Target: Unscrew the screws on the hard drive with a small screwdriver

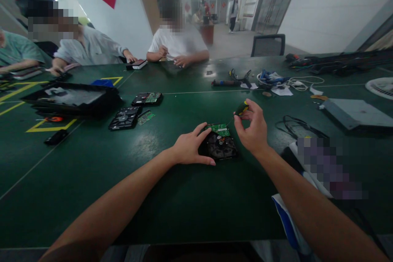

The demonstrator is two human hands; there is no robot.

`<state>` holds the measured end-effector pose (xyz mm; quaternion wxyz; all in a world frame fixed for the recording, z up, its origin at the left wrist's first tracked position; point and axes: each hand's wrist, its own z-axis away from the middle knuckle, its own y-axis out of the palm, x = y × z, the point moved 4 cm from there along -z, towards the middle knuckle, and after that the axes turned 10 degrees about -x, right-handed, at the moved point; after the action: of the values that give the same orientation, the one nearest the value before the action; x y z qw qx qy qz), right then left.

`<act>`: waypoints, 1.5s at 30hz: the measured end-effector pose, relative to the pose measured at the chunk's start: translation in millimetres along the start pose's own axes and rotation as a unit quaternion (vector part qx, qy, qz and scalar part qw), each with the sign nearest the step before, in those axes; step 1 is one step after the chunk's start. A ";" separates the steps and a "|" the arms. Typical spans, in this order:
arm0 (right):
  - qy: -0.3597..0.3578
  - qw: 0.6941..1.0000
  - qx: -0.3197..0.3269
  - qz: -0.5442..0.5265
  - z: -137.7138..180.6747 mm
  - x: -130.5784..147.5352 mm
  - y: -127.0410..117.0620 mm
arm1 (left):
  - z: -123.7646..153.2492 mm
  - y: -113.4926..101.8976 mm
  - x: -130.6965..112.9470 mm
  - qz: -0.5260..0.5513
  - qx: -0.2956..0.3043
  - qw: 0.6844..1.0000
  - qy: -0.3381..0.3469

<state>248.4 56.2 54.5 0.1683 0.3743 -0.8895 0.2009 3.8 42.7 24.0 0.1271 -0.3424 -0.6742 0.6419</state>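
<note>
A hard drive (pixel 221 147) lies on the table with its dark underside and green circuit board (pixel 221 130) facing up. My left hand (pixel 192 145) grips its left side, the thumb at the near edge and the fingers at the far corner. In my right hand (pixel 254 131), pinched between thumb and fingers, is a screwdriver (pixel 242 108) with a dark green and yellow handle. Its thin shaft slants down towards the board's right end; whether the tip touches a screw is too small to tell.
Left of the hands lie two other hard drives (pixel 124 118) and a loose circuit board (pixel 146 117). A black tray (pixel 70 98) stands farther left. A grey metal case (pixel 359 112), cables (pixel 302 125) and a blurred item (pixel 328 168) are on the right. People sit across the table.
</note>
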 end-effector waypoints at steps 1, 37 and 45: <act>0.001 1.000 0.002 -0.002 0.0 0.2 0.0 | 0.2 0.0 0.0 0.001 0.000 1.000 0.001; -0.002 1.000 -0.005 -0.005 1.2 1.0 -1.4 | 0.8 0.0 0.7 -0.002 -0.010 1.000 0.008; -0.015 1.000 -0.001 0.006 1.3 3.2 -0.7 | 0.2 0.9 1.1 -0.005 -0.006 1.000 0.005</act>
<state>246.6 53.2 55.0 0.1538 0.3715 -0.8945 0.1955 3.1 43.2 22.8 0.1317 -0.3430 -0.6794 0.6352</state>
